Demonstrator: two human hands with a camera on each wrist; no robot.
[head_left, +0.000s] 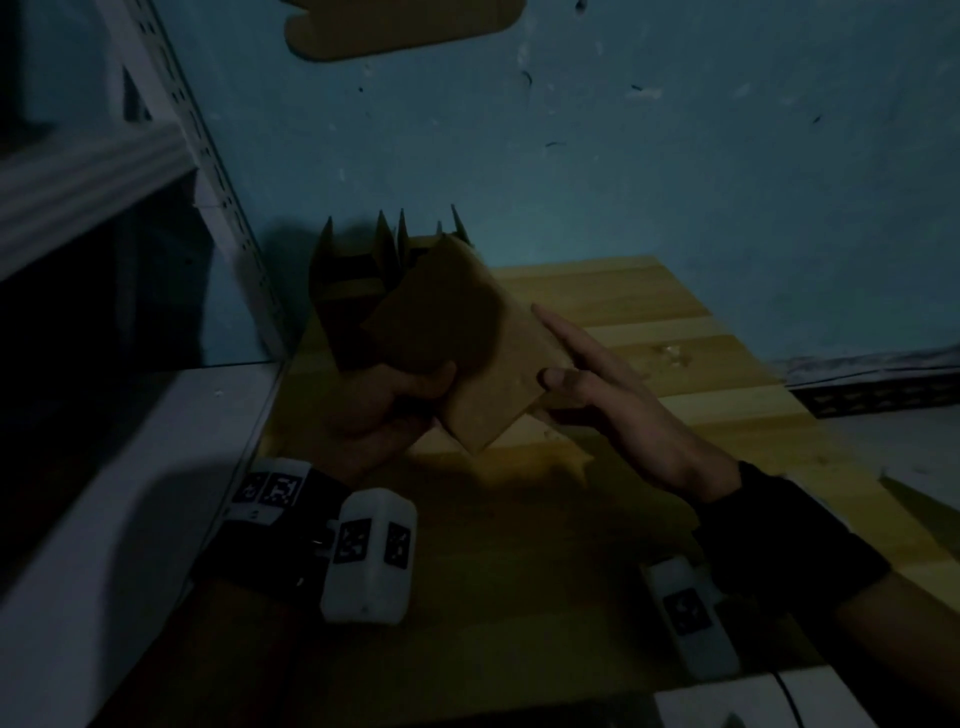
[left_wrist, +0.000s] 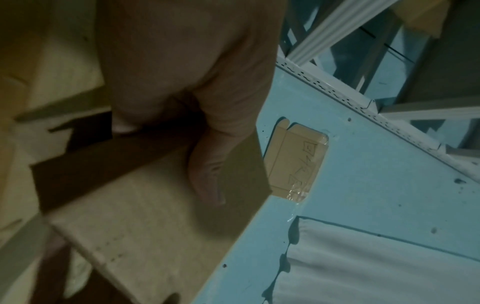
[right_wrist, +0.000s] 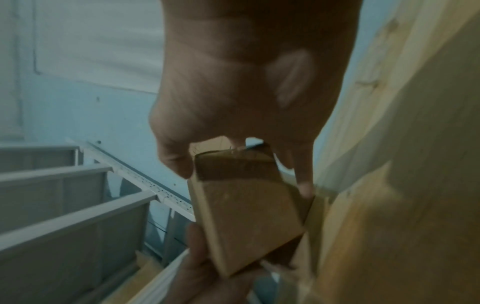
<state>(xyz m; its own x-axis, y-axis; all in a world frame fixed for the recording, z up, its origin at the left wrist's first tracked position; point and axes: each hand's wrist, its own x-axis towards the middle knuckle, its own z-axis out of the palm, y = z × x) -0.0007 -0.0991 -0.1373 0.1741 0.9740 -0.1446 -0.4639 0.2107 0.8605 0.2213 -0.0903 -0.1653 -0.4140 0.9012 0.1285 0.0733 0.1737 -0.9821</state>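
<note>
The near-left corner of the cardboard box (head_left: 493, 364) is gripped by the curled fingers (head_left: 358, 410) and thumb of the left hand (head_left: 384, 410). Its right edge is touched by the straight fingers (head_left: 576, 338) of the right hand (head_left: 613, 400), whose thumb tip is laid on the top face. The box is held tilted above the wooden table (head_left: 675, 332), apart from its surface. Bare boards are seen out to the table's right edge, upright cardboard dividers (head_left: 353, 291) are stood at its far-left corner, and its left edge is bordered by a white shelf rack (head_left: 208, 156).
</note>
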